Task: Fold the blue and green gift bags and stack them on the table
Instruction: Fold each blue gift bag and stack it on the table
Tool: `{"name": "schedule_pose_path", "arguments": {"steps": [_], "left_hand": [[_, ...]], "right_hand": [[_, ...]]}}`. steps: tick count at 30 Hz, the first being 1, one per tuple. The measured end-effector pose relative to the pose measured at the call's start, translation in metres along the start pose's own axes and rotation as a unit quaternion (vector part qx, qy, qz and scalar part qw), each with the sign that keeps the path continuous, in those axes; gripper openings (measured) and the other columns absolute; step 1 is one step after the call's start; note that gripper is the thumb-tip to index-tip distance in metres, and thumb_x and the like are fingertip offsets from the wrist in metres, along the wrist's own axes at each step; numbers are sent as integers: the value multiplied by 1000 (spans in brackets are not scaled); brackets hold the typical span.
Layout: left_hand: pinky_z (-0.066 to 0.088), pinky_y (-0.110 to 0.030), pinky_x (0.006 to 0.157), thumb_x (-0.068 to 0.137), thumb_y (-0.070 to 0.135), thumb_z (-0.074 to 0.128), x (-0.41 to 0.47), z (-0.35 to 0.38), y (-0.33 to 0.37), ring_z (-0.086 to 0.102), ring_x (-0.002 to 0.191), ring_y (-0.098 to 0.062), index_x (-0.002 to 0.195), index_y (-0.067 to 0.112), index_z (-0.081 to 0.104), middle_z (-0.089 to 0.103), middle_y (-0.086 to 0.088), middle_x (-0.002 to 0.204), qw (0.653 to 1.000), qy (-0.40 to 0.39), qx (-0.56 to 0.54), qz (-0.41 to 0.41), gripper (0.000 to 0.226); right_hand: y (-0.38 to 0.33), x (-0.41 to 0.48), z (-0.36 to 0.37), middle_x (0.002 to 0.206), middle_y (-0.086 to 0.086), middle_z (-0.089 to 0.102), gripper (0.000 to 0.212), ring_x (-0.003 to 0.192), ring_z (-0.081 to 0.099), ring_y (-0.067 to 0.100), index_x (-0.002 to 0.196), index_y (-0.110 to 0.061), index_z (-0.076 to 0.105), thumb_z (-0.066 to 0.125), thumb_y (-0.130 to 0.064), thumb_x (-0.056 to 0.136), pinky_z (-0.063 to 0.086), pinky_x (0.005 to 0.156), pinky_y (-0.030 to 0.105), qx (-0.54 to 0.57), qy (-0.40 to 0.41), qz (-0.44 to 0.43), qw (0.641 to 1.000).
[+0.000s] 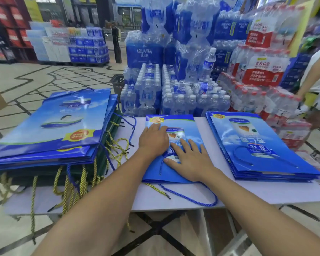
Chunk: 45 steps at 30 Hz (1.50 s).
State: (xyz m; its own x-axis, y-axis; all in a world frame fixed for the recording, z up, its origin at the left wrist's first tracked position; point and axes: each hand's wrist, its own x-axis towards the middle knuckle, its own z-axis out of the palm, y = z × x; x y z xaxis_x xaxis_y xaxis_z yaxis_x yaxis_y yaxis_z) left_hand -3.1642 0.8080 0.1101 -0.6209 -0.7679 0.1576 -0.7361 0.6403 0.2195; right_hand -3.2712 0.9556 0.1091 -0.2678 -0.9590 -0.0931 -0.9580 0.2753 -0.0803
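Body inventory, as seen from my remote station.
1: left hand [152,140], bare, fingers and wrist uncovered.
2: right hand [190,161], bare, thumbnail short and unpainted.
3: left forearm [100,200], bare along all I see of it.
4: right forearm [257,209], likewise bare to the edge of my view.

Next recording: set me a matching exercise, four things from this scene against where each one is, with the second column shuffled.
Things
1. single flat blue paper gift bag
2. neat stack of blue paper gift bags
3. dark green paper gift bags with gold cord handles
4. shrink-wrapped packs of bottled water

Places
A. bottom of the left pile, under more blue gift bags
B. beyond the white table
C. under the left hand and right hand, pressed flat
D. right end of the table, untouched

Pairs: 1-C, 2-D, 3-A, 4-B
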Motion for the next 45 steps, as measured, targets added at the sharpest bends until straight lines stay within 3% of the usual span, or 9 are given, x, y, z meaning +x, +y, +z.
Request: {"name": "schedule_pose_path", "arguments": {"steps": [5,11,15,21,26,30,35,39,45], "left_hand": [[21,-43,125,105,33,42,-63,-32,5,13,157,-27,162,19,20,18,-10,170,999,-35,-2,-21,63],[46,-42,94,100,48,41,-121,-50,12,51,127,-33,159,18,21,60,-12,134,992,-55,88,-73,69],[46,-42,89,101,43,43,-125,-63,18,53,125,-37,160,23,16,60,-17,133,990,-61,-3,-126,68],[49,-42,93,95,32,48,-125,-72,15,52,127,-35,157,30,26,57,-12,138,980,-59,-123,-147,66],[57,-43,75,92,8,50,-116,-102,17,68,95,-26,148,39,37,57,-2,128,908,0,-398,-130,65],[53,-37,63,93,-2,47,-103,-142,32,67,87,-20,139,41,42,57,6,129,886,40,-456,-73,64],[42,-27,48,92,-3,47,-83,-203,51,59,64,-15,154,40,32,55,4,140,936,38,-350,33,76],[42,-26,53,86,-3,47,-84,-249,64,56,61,-3,156,42,28,63,8,139,966,73,-221,113,86],[49,-31,55,80,0,48,-87,-287,56,52,60,17,153,51,28,67,25,129,975,116,-69,175,91]], "right_hand": [[-1,-1,-5,172,-4,-1,85,158,-5,24,161,-45,8,15,-88,88,-2,126,55,15,14,0,1000],[1,-6,-3,161,-7,39,71,150,30,20,151,-34,45,35,-74,94,23,123,48,92,122,9,988],[-1,-16,-7,143,-6,59,52,132,51,18,139,-29,59,45,-60,100,39,110,40,164,160,14,973],[-3,-26,-7,140,-9,60,43,126,56,16,137,-32,59,47,-54,103,44,105,37,288,189,48,938],[-2,-23,-14,138,-4,61,33,126,55,18,131,-28,63,40,-26,107,43,104,37,339,209,63,915],[1,-17,-48,140,2,61,41,129,55,23,138,-20,59,46,-12,100,42,105,33,321,182,39,928],[6,-14,-145,138,9,58,55,126,53,32,143,-16,50,64,-11,90,47,100,46,167,295,-64,939],[21,-1,-209,156,14,43,78,143,39,34,155,-13,40,71,-8,84,35,117,45,9,329,-95,939],[36,-8,-241,112,6,68,32,108,62,33,114,-16,67,77,-23,84,45,91,42,-98,367,-121,917]]}}
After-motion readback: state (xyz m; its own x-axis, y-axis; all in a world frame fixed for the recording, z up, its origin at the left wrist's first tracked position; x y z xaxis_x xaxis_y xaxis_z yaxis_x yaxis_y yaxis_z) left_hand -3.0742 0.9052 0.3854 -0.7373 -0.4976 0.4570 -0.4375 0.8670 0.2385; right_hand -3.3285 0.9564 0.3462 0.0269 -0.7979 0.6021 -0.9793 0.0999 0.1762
